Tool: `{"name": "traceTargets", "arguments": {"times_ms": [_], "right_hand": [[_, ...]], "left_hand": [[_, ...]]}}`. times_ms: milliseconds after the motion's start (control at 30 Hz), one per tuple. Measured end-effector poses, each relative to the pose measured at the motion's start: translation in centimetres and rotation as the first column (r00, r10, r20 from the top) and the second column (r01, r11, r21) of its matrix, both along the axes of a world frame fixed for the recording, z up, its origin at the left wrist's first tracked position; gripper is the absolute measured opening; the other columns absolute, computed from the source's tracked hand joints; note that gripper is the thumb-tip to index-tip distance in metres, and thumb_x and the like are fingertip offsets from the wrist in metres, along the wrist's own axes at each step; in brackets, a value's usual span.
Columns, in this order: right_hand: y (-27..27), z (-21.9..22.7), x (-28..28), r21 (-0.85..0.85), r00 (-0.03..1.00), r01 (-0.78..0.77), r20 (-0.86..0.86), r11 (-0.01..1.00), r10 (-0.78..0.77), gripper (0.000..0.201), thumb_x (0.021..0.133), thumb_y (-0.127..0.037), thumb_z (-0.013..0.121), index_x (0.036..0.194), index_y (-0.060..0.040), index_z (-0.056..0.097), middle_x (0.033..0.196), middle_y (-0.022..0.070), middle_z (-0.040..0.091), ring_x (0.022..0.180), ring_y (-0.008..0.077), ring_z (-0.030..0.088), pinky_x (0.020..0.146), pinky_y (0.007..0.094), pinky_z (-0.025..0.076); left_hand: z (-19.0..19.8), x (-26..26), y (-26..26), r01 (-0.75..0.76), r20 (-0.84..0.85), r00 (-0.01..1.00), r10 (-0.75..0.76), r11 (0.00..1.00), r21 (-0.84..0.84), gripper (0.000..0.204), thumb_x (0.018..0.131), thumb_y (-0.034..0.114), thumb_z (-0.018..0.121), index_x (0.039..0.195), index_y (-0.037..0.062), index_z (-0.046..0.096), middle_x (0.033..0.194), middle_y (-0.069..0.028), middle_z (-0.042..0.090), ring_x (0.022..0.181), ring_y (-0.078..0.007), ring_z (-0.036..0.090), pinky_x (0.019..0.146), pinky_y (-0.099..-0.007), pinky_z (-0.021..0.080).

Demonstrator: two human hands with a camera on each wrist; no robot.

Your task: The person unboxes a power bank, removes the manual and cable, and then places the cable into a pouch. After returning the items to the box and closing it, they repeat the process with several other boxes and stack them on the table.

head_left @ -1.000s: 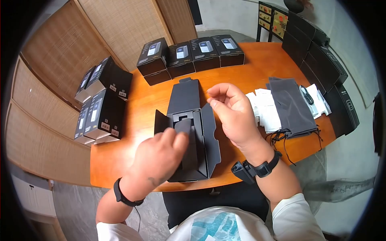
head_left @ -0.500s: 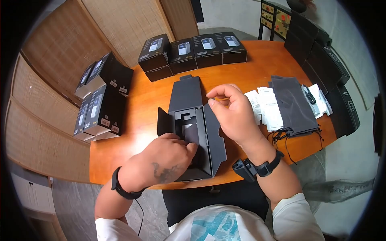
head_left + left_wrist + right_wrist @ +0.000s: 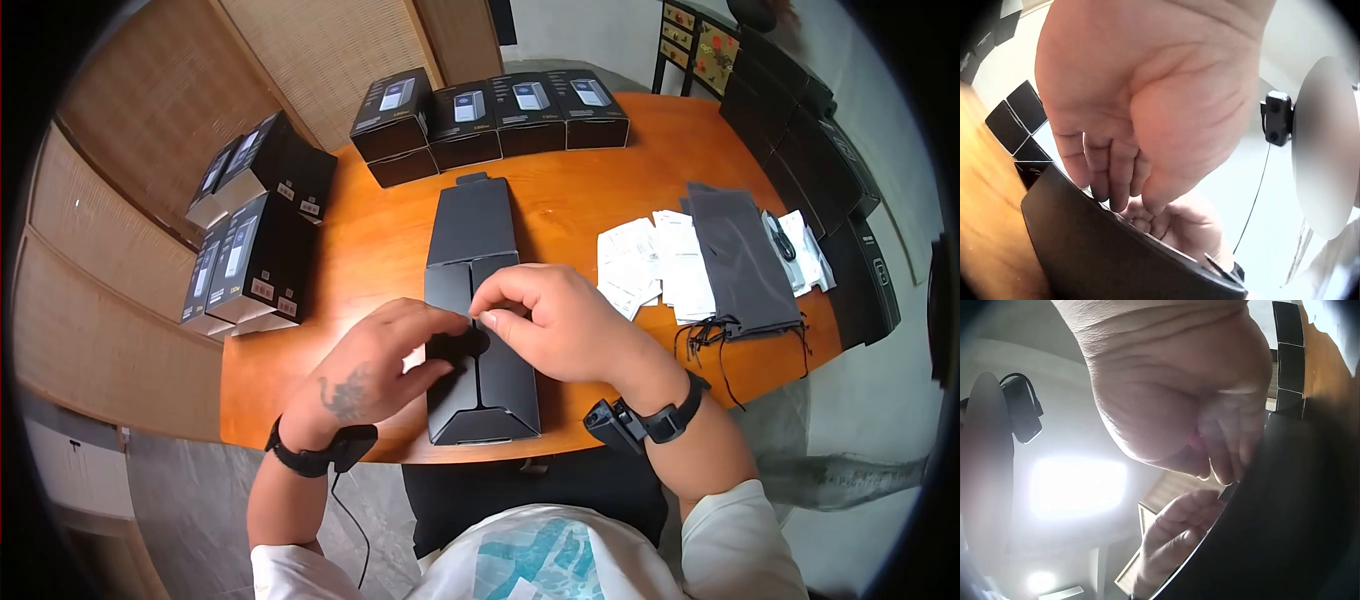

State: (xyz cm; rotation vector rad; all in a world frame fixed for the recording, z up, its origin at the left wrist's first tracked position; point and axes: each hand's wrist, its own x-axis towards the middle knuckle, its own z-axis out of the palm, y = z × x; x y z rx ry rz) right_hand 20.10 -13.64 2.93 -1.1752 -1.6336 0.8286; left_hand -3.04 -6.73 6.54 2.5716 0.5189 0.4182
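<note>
A long black cardboard box (image 3: 505, 385) stands in front of the person, its two side flaps folded inward to meet at a lengthwise seam. Its lid (image 3: 470, 222) lies folded back at the far end. The left hand (image 3: 365, 360) reaches in from the left with fingertips at the seam and thumb apart, over the left flap. From the right, the right hand (image 3: 560, 325) has loosely bent fingers, thumb and index tips close together at the seam on the right flap. The left wrist view shows the left hand's fingers (image 3: 1113, 172) at the box's edge. The box's contents are hidden.
Printed black boxes (image 3: 465, 115) line the table's back, and more boxes (image 3: 265, 255) stand on the left. White papers (image 3: 630, 262), dark drawstring pouches (image 3: 745, 255) and a bundled cable (image 3: 782, 240) lie on the right. Large black boxes (image 3: 850, 255) stand along the right edge.
The left hand, earlier inside the box, has come up over its top. The side flaps have folded inward, covering the inside. The right hand has moved down and left to the seam.
</note>
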Motion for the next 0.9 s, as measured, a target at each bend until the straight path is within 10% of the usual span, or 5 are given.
{"name": "traceTargets", "arguments": {"times_ms": [267, 333, 500, 667, 900], "right_hand": [[0.7, -1.1, 0.5, 0.252, 0.942, -0.128, 0.334, 0.959, 0.038, 0.015, 0.08, -0.008, 0.078, 0.094, -0.0051, 0.075, 0.106, 0.0072, 0.071, 0.102, 0.0291, 0.062, 0.094, 0.0384, 0.05], [0.6, -1.1, 0.5, 0.232, 0.932, -0.156, 0.356, 0.96, 0.066, 0.013, 0.08, -0.008, 0.079, 0.091, -0.0053, 0.076, 0.107, 0.007, 0.072, 0.102, 0.0279, 0.062, 0.093, 0.0376, 0.051], [0.9, -1.0, 0.6, 0.271, 0.968, -0.08, 0.25, 0.959, 0.011, 0.01, 0.08, -0.007, 0.077, 0.09, -0.0045, 0.075, 0.1, 0.0096, 0.072, 0.095, 0.0292, 0.065, 0.087, 0.0377, 0.053], [0.8, -0.8, 0.3, 0.144, 0.901, 0.422, -0.176, 0.895, -0.396, 0.003, 0.091, -0.002, 0.071, 0.094, -0.0012, 0.071, 0.088, 0.0069, 0.071, 0.078, 0.0137, 0.067, 0.071, 0.0256, 0.053], [1.2, -1.2, 0.5, -0.043, 0.955, 0.224, -0.189, 0.974, -0.228, 0.011, 0.095, -0.004, 0.068, 0.106, -0.0006, 0.067, 0.096, 0.004, 0.066, 0.083, 0.0103, 0.064, 0.077, 0.0246, 0.052]], "left_hand": [[-4.2, 2.0, 5.7, -0.27, 0.15, 0.96, 0.238, 0.928, 0.258, 0.073, 0.077, 0.015, 0.088, 0.141, 0.0046, 0.054, 0.142, -0.0226, 0.053, 0.134, -0.0395, 0.052, 0.112, -0.0422, 0.043], [-5.7, 3.0, 7.4, -0.471, 0.092, 0.852, 0.516, 0.831, -0.296, 0.09, 0.08, 0.018, 0.087, 0.153, -0.0012, 0.038, 0.148, -0.024, 0.049, 0.137, -0.0347, 0.05, 0.115, -0.0429, 0.042], [-7.1, 4.1, 7.5, 0.228, 0.383, 0.773, 0.505, 0.342, -0.912, 0.065, 0.088, -0.008, 0.069, 0.147, -0.0038, 0.042, 0.126, -0.0124, 0.069, 0.112, -0.0197, 0.068, 0.101, -0.0327, 0.054], [-7.9, 2.7, 7.0, 0.151, 0.448, 0.742, 0.499, 0.526, -0.837, 0.027, 0.092, -0.005, 0.057, 0.118, 0.0017, 0.064, 0.117, -0.0069, 0.07, 0.107, -0.0145, 0.066, 0.097, -0.0278, 0.05], [-6.3, 0.1, 6.1, 0.325, 0.516, 0.781, 0.35, 0.477, -0.816, 0.031, 0.102, 0.021, 0.058, 0.123, 0.0009, 0.068, 0.121, -0.005, 0.068, 0.112, -0.0132, 0.06, 0.101, -0.0284, 0.045]]}}
